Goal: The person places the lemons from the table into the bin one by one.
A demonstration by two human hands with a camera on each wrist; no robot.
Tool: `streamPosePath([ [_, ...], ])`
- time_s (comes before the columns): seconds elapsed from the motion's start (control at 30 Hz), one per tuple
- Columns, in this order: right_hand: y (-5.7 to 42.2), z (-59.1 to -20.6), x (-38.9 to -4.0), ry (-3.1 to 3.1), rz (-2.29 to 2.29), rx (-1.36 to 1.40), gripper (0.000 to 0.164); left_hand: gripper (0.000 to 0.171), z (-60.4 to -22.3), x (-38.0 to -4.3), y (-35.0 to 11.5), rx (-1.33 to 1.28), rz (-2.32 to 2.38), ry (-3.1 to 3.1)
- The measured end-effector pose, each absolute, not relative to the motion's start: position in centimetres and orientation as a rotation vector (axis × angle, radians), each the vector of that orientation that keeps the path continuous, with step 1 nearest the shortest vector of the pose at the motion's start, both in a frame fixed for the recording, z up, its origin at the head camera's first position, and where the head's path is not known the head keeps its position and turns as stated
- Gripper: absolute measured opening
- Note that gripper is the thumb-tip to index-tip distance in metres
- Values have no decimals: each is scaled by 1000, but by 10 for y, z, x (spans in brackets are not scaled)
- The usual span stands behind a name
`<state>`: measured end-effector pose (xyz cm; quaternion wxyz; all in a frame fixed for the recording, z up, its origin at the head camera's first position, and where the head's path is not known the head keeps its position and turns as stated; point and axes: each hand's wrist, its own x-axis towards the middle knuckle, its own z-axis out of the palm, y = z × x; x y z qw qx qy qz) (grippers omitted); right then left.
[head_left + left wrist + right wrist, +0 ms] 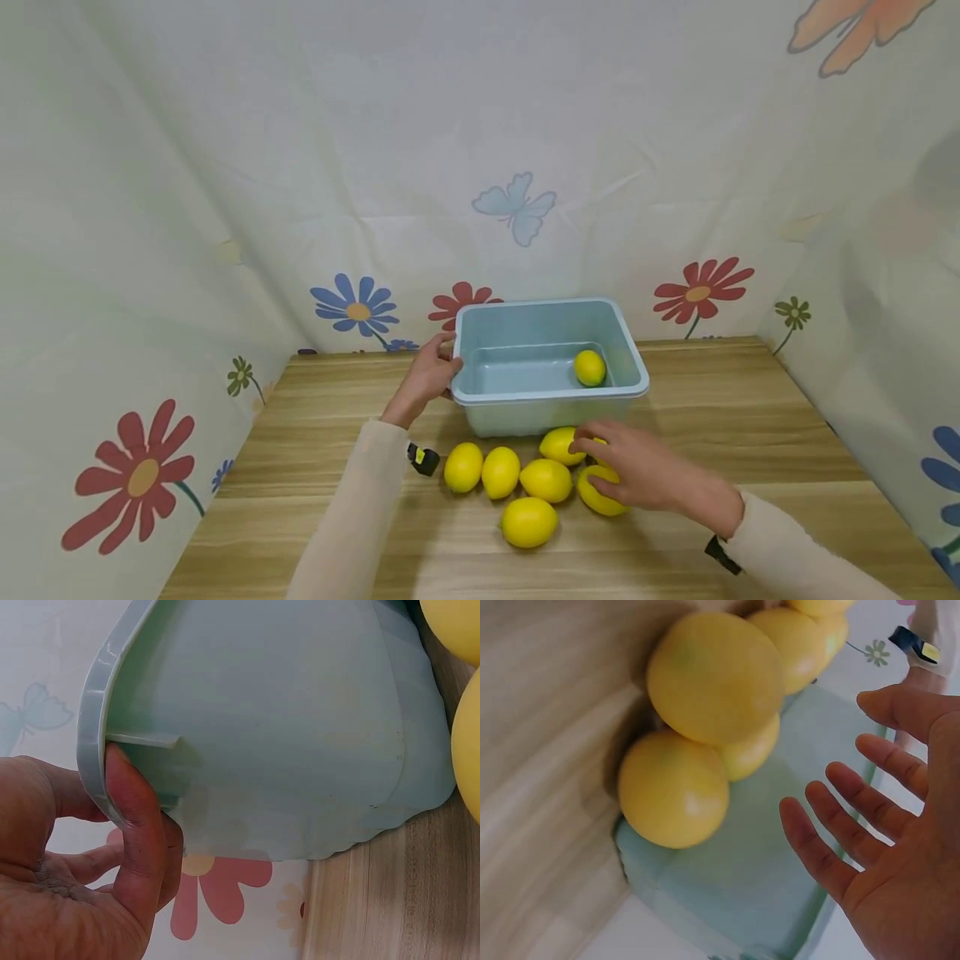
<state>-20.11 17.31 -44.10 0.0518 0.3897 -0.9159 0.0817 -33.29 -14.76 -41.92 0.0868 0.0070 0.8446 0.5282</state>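
A pale blue plastic tub (517,415) stands at the back of the table with one lemon (589,367) inside, near its right end. My left hand (426,377) grips the tub's left rim, thumb and fingers on either side of it in the left wrist view. In front of the tub lie several lemons (547,481) in a loose cluster. Over the cluster's right side is my right hand (648,471), partly covering a lemon (597,493) in the head view. The right wrist view shows its fingers (870,799) spread, apart from the lemons, with nothing between them.
The wooden table (750,433) meets a pale cloth backdrop (360,125) printed with flowers and butterflies at the back and both sides. One lemon (528,522) lies nearest the front. A dark band with a yellow mark (424,459) is at the left wrist.
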Motion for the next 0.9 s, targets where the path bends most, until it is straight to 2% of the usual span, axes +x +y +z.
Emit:
streamPosePath([
  [0.5, 177, -477, -189, -2890, 315, 1165, 39, 53, -421, -335, -149, 18, 1567, 2501],
  [0.9, 181, -481, -186, -2835, 397, 1158, 40, 52, -423, -338, -151, 29, 1574, 2495],
])
